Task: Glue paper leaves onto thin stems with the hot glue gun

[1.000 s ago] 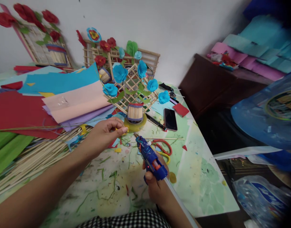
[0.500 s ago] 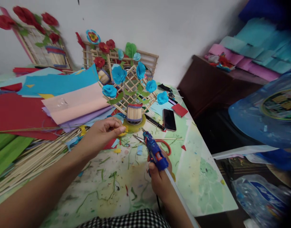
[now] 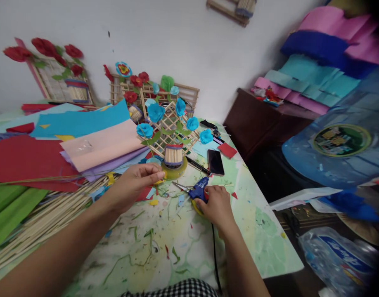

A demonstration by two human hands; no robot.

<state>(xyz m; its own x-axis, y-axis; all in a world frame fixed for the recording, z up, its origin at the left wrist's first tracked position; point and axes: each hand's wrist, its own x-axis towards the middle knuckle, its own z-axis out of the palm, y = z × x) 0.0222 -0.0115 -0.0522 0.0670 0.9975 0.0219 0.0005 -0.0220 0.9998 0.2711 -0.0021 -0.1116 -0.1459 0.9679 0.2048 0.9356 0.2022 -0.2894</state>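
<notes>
My left hand [image 3: 143, 178] is closed in a pinch over the table. At its fingertips is a small yellow paper piece [image 3: 161, 176], partly hidden by the fingers. My right hand [image 3: 216, 203] is wrapped round a blue hot glue gun [image 3: 198, 189], low at the tabletop, its black cord running toward me. Scissors [image 3: 181, 186] lie beside the gun's nozzle, their handles mostly covered. Just beyond my left fingertips, a roll of yellowish tape [image 3: 180, 171] lies under a small stick basket [image 3: 173, 156]. The basket is fixed to a wooden lattice with blue paper flowers [image 3: 156, 112].
Coloured paper sheets [image 3: 99, 144] and a bundle of thin sticks [image 3: 59, 212] cover the left side. A phone [image 3: 215, 162] and black pen [image 3: 198, 166] lie behind the right hand. A large blue water bottle [image 3: 325, 144] stands right of the table's edge.
My right hand has lowered the glue gun to the tabletop near the scissors, and its grip has turned. My left hand keeps its pinch in nearly the same place. The view has shifted slightly.
</notes>
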